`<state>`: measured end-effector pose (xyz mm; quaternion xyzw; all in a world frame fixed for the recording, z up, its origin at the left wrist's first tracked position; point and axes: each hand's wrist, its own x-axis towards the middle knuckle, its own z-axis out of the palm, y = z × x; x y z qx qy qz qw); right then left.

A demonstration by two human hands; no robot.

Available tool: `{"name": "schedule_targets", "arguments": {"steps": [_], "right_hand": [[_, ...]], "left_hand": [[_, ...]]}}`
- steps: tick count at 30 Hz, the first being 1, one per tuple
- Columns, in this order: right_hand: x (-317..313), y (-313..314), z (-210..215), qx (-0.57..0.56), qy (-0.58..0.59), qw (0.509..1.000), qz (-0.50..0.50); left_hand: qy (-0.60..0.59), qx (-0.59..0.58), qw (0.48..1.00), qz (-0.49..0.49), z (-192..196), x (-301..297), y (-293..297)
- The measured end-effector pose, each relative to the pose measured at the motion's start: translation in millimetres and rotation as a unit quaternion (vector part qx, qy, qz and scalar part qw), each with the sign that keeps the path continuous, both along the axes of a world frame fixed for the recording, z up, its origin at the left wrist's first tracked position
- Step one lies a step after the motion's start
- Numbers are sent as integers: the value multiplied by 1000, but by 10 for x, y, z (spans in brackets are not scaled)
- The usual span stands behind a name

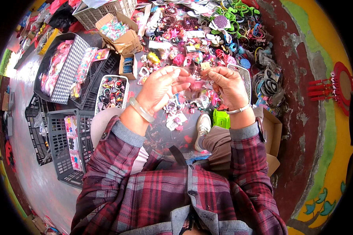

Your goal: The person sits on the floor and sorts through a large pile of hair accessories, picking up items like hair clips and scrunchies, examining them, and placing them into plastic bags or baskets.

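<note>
In front of me, over a pile of hair accessories (178,41), I hold up a small see-through plastic bag (195,88). Something dark and pinkish shows in it, too blurred against the pile to name. My right hand (228,87) pinches its upper right part between thumb and forefinger, beside a small tan tag (204,65). The thumb and forefinger of my left hand (159,87) close at the bag's left side, while the other fingers stretch out toward it. A pale bangle (141,109) circles my left wrist.
Green headbands (237,15) and dark hair ties (268,84) heap at right. A white basket (112,93) of small accessories, a cardboard box (121,33) of packets and grey crates (68,145) stand left. A bright green container (221,118) sits by my shoe (203,131).
</note>
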<state>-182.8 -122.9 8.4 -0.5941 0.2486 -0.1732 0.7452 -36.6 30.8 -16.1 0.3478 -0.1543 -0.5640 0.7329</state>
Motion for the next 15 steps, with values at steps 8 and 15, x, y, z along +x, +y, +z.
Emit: {"name": "schedule_targets", "arguments": {"steps": [8, 15], "right_hand": [[-6, 27, 2, -4, -7, 1000, -5], [-1, 27, 20, 16, -16, 1000, -12]], "left_hand": [[-60, 28, 998, 13, 24, -61, -19], [-41, 45, 998, 10, 48, -29, -12]]}}
